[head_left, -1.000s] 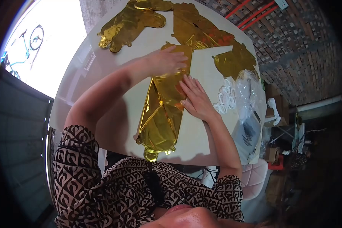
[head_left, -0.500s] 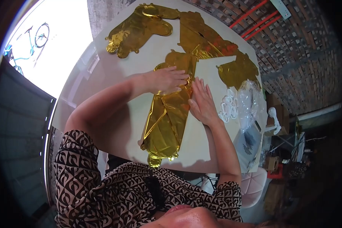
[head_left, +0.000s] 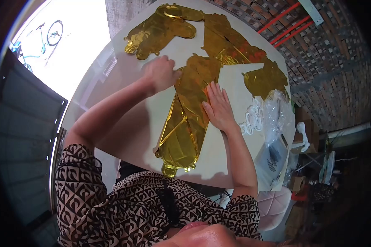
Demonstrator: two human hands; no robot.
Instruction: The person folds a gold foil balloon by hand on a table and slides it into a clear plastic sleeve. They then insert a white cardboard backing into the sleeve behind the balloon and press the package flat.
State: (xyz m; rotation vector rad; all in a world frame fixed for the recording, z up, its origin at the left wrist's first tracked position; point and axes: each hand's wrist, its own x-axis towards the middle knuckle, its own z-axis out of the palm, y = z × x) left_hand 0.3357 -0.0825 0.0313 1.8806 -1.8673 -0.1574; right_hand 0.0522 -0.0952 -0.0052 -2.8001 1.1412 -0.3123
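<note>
A long gold foil balloon (head_left: 188,123), flat and creased, lies lengthwise on the table, its narrow tail near my body. My left hand (head_left: 160,75) is closed with curled fingers at the upper left edge of this balloon; whether any foil is inside the fingers is hidden. My right hand (head_left: 219,106) lies flat along the balloon's right edge, fingers stretched out and the thumb on the foil. Beyond both hands, another flat gold foil balloon (head_left: 231,39) spreads across the far side, with lobes at the left and right.
White ring-shaped pieces (head_left: 251,119) lie to the right on the pale table (head_left: 125,136). Beside them are a clear plastic bag (head_left: 277,109) and a flat package with dark print (head_left: 272,158). A pink chair (head_left: 274,210) stands at the table's lower right, with a brick wall (head_left: 313,61) beyond.
My left hand has lifted off the middle of the balloon, moved up and left to its edge, and curled closed. My right hand stays flat at the right edge. The view has shifted slightly.
</note>
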